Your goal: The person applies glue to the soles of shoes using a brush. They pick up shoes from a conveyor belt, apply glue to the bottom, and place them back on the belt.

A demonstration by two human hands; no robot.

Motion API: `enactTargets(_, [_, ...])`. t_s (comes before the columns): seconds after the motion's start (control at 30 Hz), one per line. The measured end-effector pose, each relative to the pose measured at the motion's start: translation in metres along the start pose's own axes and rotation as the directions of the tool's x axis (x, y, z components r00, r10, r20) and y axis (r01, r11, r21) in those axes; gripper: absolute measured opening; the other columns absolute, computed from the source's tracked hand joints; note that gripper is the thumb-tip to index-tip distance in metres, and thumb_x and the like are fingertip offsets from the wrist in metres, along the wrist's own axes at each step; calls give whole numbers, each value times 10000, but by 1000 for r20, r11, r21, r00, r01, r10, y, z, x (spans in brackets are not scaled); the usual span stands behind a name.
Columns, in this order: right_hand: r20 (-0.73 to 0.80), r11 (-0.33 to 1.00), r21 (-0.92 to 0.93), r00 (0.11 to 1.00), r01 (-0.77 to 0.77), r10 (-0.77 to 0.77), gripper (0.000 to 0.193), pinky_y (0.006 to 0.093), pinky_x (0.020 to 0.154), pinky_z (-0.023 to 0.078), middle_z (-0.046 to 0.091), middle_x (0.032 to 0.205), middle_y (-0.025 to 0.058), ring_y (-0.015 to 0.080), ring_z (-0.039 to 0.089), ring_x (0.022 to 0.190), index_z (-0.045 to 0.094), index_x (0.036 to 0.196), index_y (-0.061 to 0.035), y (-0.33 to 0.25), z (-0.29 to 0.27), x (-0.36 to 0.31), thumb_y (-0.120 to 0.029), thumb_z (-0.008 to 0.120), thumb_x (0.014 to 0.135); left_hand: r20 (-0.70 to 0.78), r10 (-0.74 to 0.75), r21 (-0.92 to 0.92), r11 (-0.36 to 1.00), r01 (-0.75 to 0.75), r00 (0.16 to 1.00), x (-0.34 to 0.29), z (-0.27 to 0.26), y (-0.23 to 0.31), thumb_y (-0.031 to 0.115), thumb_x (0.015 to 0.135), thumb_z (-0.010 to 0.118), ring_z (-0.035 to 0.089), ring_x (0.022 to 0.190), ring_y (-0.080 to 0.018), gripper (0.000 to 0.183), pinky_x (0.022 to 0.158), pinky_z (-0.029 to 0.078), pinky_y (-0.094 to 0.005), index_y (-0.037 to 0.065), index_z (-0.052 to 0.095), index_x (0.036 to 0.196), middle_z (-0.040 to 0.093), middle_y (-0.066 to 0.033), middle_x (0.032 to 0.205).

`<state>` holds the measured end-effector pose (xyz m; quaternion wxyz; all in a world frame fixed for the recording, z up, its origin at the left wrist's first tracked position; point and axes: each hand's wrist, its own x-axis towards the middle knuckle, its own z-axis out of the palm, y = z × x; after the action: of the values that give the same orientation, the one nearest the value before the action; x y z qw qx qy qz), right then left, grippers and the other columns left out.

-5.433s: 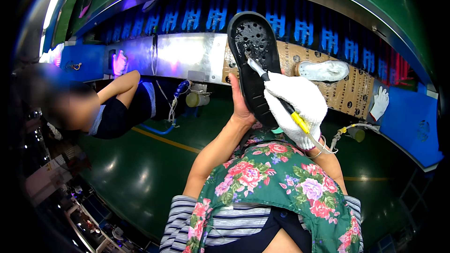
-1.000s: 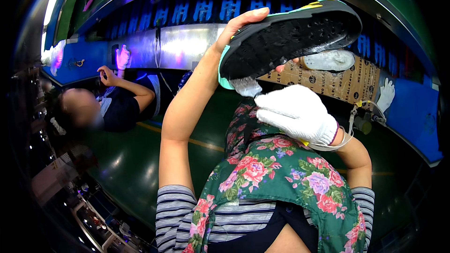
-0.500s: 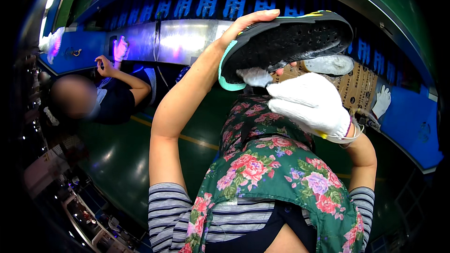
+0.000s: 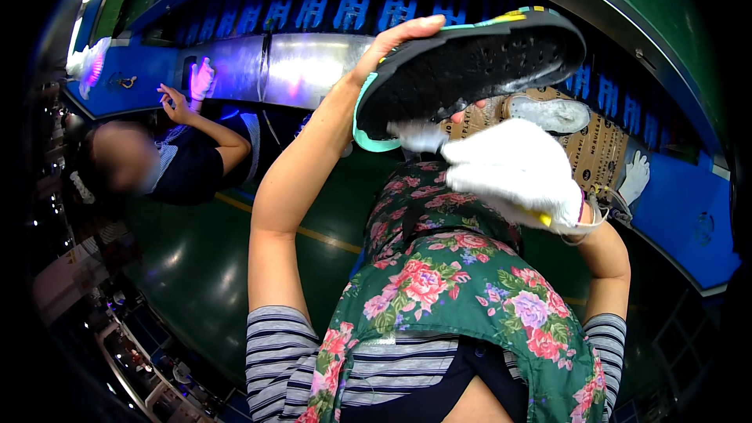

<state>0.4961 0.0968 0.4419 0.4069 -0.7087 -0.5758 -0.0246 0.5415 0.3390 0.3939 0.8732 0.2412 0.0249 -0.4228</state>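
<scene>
My bare left hand (image 4: 401, 41) grips a black shoe sole (image 4: 478, 66) from behind, its thumb along the upper edge and fingertips showing beneath. The sole is tilted with its hollow inner side facing me; small holes dot the inside, and mint green and yellow mark its rim. My right hand (image 4: 513, 176), in a white knitted glove, is closed around a brush. Only the brush's whitish bristles (image 4: 421, 138) show, blurred, against the inside of the sole's mint-edged end; the glove hides the handle.
Beyond the sole run blue racks (image 4: 352, 9) and a metal plate (image 4: 309, 70). Printed cardboard (image 4: 599, 145) carries a pale shoe sole (image 4: 552, 115). On the blue table (image 4: 681, 204) at right lies a white glove (image 4: 636, 178). At left sits a co-worker (image 4: 196, 157), one hand gloved.
The shoe sole has shifted slightly left and up in my left hand. The brush has moved a little left along with it, still at the mint-edged end.
</scene>
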Motion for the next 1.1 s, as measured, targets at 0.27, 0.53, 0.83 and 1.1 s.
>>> enactTargets(0.27, [-148,900,401,957,-172,249,196,345,758,572,773,988,76,253,745,871,784,949,-132,-5,8,9,-45,819,777,403,244,-169,967,-190,882,14,-13,2,757,862,508,643,945,-463,1021,803,570,-505,21,364,1555,487,-427,1341])
enactTargets(0.53, [-44,762,578,921,-292,387,214,350,802,572,769,1076,118,250,742,922,790,975,-92,-19,23,11,-33,813,771,428,406,-136,912,-387,807,23,-7,0,840,792,519,648,924,-413,1114,746,551,-472,-15,420,1499,562,-369,1258])
enactTargets(0.83, [-150,757,541,844,-366,515,161,344,806,575,779,1005,102,231,740,885,791,954,-73,-16,28,14,-58,816,795,411,452,-119,888,-444,792,31,-11,0,846,773,569,617,836,-357,1110,722,474,-463,-18,458,1462,612,-296,1215])
enactTargets(1.1, [-148,758,507,824,-411,546,167,328,817,573,783,996,86,206,738,890,793,947,-46,-3,7,13,-71,825,785,203,476,-332,856,-397,856,16,-18,-24,816,875,468,638,1060,-490,1057,903,577,-582,-20,372,1515,532,-383,1309])
